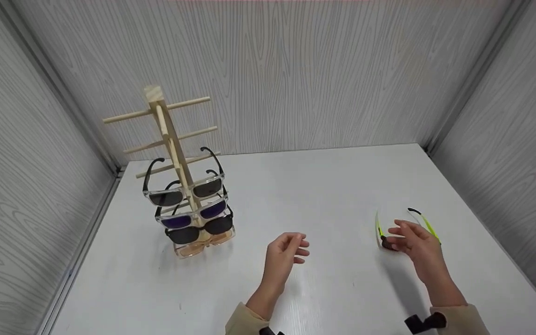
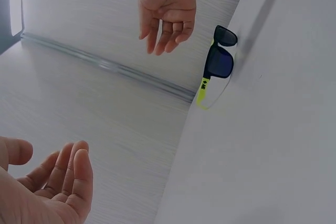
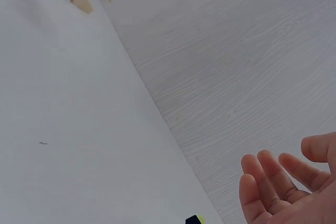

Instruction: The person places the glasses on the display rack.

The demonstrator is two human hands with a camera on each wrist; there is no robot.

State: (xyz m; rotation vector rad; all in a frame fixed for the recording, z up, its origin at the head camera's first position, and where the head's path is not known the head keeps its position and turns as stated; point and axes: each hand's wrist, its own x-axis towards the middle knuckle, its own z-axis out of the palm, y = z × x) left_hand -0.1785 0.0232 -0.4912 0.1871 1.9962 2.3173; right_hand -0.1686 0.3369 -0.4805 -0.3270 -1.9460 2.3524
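Sunglasses with dark lenses and yellow-green temples (image 1: 431, 228) stand on the white table, their lenses (image 2: 219, 62) plain in the left wrist view. Above them hovers my right hand (image 1: 418, 249), which partly hides them in the head view; the left wrist view shows a gap between hand and glasses. Its fingers (image 3: 273, 179) are loosely bent around nothing. Over the middle of the table, my left hand (image 1: 279, 258) holds nothing, with relaxed fingers (image 2: 68, 177). In the right wrist view, only a corner of the sunglasses (image 3: 193, 220) peeks in.
A wooden eyewear stand (image 1: 175, 144) rises at the left. Its lower rungs carry several pairs: grey-lensed clear sunglasses (image 1: 166, 198), purple-lensed ones (image 1: 176, 222), black ones (image 1: 184, 235) and orange-tinted ones (image 1: 191, 250). The upper rungs are bare. Wood-grain panels (image 1: 296, 79) enclose the table.
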